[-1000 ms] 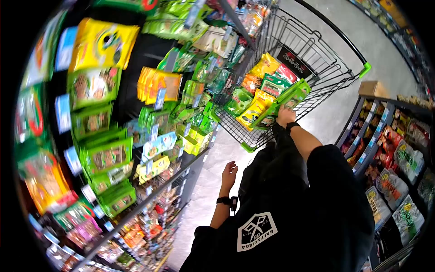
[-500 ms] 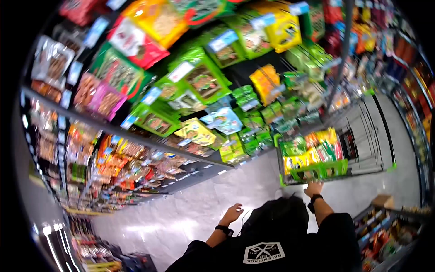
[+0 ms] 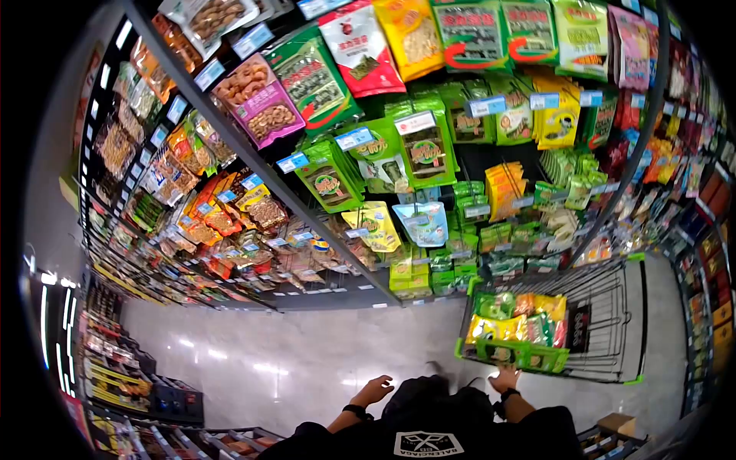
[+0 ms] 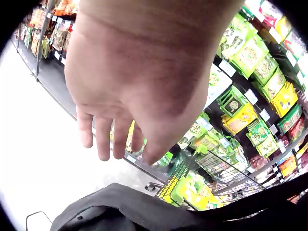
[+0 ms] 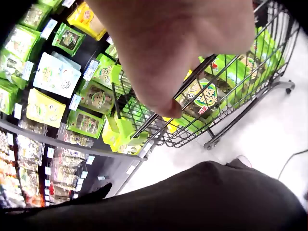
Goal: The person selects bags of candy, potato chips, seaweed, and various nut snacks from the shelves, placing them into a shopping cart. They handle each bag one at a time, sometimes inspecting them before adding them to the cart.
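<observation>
In the head view my right hand (image 3: 504, 377) is at the near side rim of a black wire shopping cart (image 3: 462, 345) with green corners. Seen from the right wrist, its thumb (image 5: 166, 103) bends over that rim and the other fingers are hidden behind the palm. Inside the cart lie a yellow snack packet (image 3: 494, 330), a green snack packet (image 5: 204, 96) against the wire side, and several other colourful packets. My left hand (image 3: 373, 390) hangs over the floor, away from the shelves, holding nothing. Its fingers (image 4: 103, 137) point downward, loosely extended, in the left wrist view.
A long shelf rack full of hanging snack packets (image 3: 429, 149) runs along the far side, with a dark upright post (image 3: 652, 115) near the cart. Grey shiny floor (image 3: 253, 345) lies between. A cardboard box (image 3: 617, 424) sits at the lower right, by another shelf.
The head view has swung toward the shelves on the left, so the cart appears lower and to the right. My right hand stays by the cart's side rim; my left still hangs loose.
</observation>
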`<action>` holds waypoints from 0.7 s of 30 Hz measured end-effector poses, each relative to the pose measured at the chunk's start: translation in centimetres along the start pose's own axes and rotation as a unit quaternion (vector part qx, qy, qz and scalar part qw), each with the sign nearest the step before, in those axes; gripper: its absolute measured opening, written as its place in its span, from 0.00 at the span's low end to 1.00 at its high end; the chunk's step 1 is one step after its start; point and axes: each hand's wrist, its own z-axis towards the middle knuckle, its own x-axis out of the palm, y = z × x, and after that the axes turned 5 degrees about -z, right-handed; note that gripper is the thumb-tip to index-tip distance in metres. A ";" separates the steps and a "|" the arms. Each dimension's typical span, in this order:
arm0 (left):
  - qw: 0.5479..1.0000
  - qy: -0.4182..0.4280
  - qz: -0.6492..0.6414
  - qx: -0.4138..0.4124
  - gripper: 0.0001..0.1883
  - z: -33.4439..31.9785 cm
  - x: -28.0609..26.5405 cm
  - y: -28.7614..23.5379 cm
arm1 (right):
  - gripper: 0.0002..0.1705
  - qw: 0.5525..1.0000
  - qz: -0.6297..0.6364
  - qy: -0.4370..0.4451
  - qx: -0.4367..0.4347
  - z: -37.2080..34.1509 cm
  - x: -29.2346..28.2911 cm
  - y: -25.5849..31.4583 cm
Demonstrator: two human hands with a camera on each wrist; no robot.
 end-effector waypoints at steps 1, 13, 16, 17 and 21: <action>1.000 -0.012 0.006 0.017 0.24 0.6 -0.1 0.5 | 0.45 1.000 0.000 0.008 -0.014 0.2 1.0 -0.3; 0.935 -0.089 -0.034 0.340 0.23 17.0 -13.6 -8.6 | 0.20 0.910 0.350 -0.169 0.143 1.1 6.1 1.5; 0.916 -0.084 -0.136 0.369 0.24 20.0 -20.0 -15.1 | 0.13 0.778 0.539 -0.108 0.302 -0.9 6.3 5.8; 0.909 -0.073 -0.176 0.371 0.26 21.4 -21.7 -17.0 | 0.13 0.745 0.580 -0.100 0.315 -1.7 6.3 7.5; 0.831 0.081 -0.458 0.305 0.41 27.6 -27.0 -22.9 | 0.16 0.744 0.572 -0.093 0.332 -5.6 6.1 14.3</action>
